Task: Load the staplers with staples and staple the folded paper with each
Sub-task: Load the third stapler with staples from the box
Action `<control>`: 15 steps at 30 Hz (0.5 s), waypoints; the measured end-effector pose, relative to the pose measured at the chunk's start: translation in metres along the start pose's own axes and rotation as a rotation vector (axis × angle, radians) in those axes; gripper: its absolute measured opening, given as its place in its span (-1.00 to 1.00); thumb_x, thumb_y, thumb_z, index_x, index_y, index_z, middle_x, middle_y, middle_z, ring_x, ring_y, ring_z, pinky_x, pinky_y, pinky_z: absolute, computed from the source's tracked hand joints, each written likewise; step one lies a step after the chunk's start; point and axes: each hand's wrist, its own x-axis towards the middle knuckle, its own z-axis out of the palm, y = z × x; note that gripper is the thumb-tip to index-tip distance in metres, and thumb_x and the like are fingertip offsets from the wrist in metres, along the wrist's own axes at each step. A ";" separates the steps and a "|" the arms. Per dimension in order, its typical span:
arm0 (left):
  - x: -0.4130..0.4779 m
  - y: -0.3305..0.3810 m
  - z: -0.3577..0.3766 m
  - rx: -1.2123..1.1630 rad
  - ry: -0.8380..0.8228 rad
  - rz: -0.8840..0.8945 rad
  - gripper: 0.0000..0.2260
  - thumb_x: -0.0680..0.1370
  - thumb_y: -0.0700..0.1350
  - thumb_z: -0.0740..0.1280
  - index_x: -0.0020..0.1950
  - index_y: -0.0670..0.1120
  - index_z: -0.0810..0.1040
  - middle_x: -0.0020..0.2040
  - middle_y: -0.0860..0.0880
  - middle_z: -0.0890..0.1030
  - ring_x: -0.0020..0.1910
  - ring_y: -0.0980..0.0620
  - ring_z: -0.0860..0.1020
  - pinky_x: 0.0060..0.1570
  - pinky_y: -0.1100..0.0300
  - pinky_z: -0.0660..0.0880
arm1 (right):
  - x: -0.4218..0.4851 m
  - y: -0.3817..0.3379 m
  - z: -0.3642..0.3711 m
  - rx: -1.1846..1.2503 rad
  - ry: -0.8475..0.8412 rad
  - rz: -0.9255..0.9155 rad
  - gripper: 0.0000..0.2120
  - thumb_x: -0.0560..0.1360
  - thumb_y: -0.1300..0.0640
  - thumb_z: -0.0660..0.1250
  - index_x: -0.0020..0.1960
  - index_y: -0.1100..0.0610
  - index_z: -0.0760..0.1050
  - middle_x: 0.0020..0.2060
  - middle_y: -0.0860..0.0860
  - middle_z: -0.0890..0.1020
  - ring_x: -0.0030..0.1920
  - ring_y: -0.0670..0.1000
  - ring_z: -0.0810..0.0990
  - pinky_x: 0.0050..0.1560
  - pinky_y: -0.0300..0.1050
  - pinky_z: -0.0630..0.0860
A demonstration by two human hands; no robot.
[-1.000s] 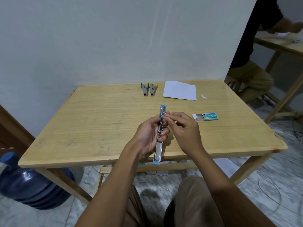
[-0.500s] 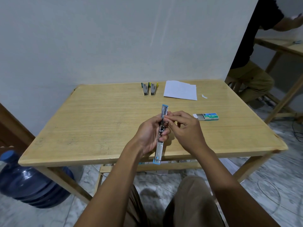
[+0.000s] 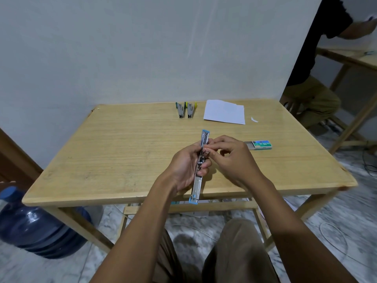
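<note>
blue stapler [image 3: 201, 164]: swung open flat into one long strip, metal inside facing up. Held in the air above the near edge of the table, blue caps at both ends. Far end points at the wall, near end hangs past the table edge.
left hand [image 3: 184, 166]: gripping the blue stapler round its middle, fingers wrapped over from the left, palm turned right.
right hand [image 3: 234, 158]: fingers curled, thumb and index tips pinched together on the far half of the blue stapler, just past the left hand's fingers. Can't tell whether staples sit between the tips, too small.
staple box [image 3: 261, 144]: flat on the table just right of the right hand, not touching it. Grey inner tray slid partly out on the left side.
green stapler [image 3: 180, 110]: lying at the far edge of the table, near the wall.
yellow stapler [image 3: 190, 109]: just beside the green one, on its right, same heading.
folded paper [image 3: 224, 112]: white, flat on the table right of the two staplers, well apart from both hands.
paper scrap [image 3: 254, 119]: small white bit just right of the folded paper.
table [image 3: 122, 150]: light wood, against a plain wall.
water bottle [image 3: 34, 225]: big blue one on the floor, under the table's left corner.
second person [image 3: 318, 58]: dark shirt, seated at another wooden table, far right.
</note>
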 end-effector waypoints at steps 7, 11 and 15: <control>0.000 0.000 -0.002 0.017 -0.001 -0.025 -0.61 0.66 -0.17 -0.02 0.43 -0.28 0.33 -0.30 -0.02 0.47 -0.40 0.07 0.32 -0.50 0.27 0.22 | 0.012 -0.002 -0.010 -0.045 -0.153 0.056 -0.89 0.49 0.15 0.47 0.00 0.02 0.72 -0.10 -0.16 0.63 -0.07 -0.16 0.60 -0.10 -0.22 0.52; 0.000 0.000 -0.004 0.010 -0.024 -0.042 -0.59 0.66 -0.17 -0.04 0.45 -0.29 0.31 -0.28 -0.03 0.43 -0.42 0.08 0.33 -0.51 0.28 0.24 | 0.011 0.000 -0.011 -0.028 -0.136 0.056 -0.91 0.52 0.12 0.44 -0.06 -0.03 0.72 -0.11 -0.16 0.65 -0.06 -0.14 0.62 -0.09 -0.14 0.54; -0.002 0.001 -0.005 -0.011 -0.043 -0.088 -0.72 0.65 -0.19 -0.03 0.26 -0.21 0.36 -0.25 -0.05 0.41 -0.45 0.09 0.34 -0.53 0.30 0.23 | 0.003 0.004 -0.011 0.013 -0.131 0.001 -0.78 0.54 0.18 0.38 -0.10 -0.14 0.66 -0.09 -0.15 0.60 -0.07 -0.06 0.58 -0.16 -0.15 0.46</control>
